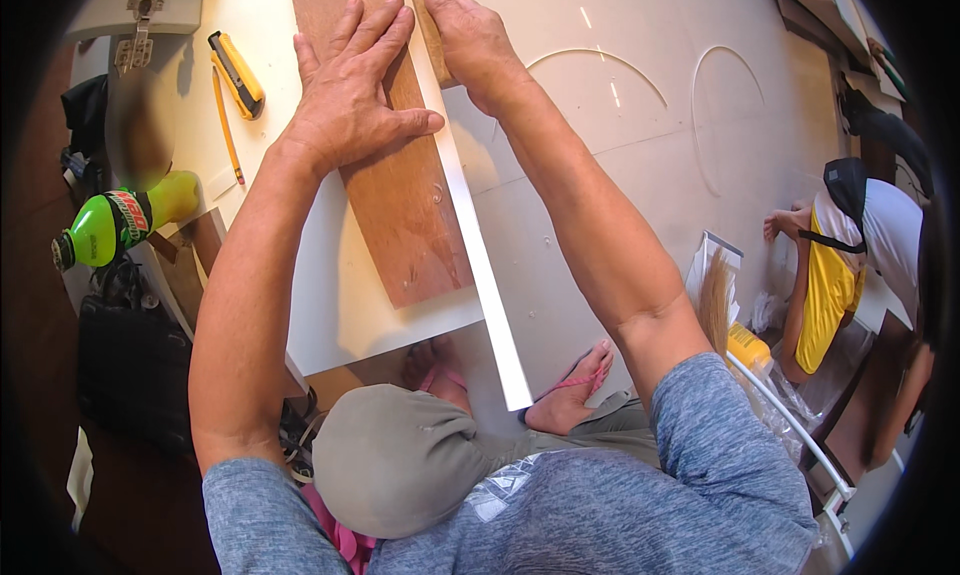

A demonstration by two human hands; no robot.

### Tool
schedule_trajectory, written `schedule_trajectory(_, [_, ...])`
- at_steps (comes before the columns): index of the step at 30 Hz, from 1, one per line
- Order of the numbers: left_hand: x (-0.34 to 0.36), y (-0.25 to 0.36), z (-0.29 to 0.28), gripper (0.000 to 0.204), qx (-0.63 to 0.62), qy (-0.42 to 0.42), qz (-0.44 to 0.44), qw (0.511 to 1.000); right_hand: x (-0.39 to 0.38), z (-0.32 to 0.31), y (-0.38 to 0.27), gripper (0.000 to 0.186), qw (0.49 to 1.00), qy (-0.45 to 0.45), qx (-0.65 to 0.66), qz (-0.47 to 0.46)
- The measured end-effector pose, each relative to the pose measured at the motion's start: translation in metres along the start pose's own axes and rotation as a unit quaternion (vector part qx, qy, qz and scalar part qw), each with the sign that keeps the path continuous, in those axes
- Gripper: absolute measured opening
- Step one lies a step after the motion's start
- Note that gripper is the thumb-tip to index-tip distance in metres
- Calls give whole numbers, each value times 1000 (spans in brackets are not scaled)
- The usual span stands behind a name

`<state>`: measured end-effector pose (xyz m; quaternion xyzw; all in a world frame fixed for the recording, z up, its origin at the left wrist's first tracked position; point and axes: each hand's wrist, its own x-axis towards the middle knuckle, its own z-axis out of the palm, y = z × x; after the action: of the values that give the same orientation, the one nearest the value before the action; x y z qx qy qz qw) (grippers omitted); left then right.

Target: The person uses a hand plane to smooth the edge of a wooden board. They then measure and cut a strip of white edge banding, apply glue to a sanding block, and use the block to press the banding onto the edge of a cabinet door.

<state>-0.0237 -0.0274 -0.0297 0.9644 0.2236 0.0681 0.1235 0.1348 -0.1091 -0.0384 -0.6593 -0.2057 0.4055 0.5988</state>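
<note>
Hands, two, bare. Left hand [355, 100]: open, fingers spread, palm down on the board. Right hand [475, 50]: closed around the block.

Board, one: reddish-brown wood, long, flat and rectangular, visible grain, small pale marks near its squared near end [410, 225]; lies on the counter.

Block, one: light tan wood, straight-sided [430, 50]; stands just right of the strip, at the top edge of view.

Strip, one: glossy white, long, narrow and flat [475, 245]; runs along the board's right edge, between board and block, its near end projecting past the counter's edge.

Counter, one: smooth white top, straight front edge [325, 320].

Utility knife, one: yellow and black casing [238, 75]; lies left of the left hand.

Pencil, one: slim, yellow [228, 130]; beside the knife.

Bottle, one: clear plastic, bright green, dark cap [95, 230]; left of the left forearm.

Thin pale strips, two: curved into arcs, on the floor [640, 155].
</note>
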Motion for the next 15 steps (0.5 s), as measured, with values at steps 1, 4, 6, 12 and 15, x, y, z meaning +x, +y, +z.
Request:
schedule_trajectory(1, [0, 2, -1, 128, -1, 2, -1, 1000, -1, -3, 7, 57, 1000, 3, -20, -14])
schedule_trajectory(4, [1, 5, -5, 127, 2, -5, -11, 1000, -18, -7, 18, 50, 999, -6, -17, -37])
schedule_trajectory(6, [0, 6, -5, 127, 1, -10, -15, 1000, -35, -10, 20, 47, 999, -12, -7, -31])
schedule_trajectory(12, [-1, 4, -2, 125, 7, 2, -11, 1000, -80, -17, 26, 45, 999, -26, 16, -40])
schedule_trajectory(15, [0, 4, -3, 125, 0, 13, -1, 1000, -106, -23, 27, 47, 999, -33, 6, -19])
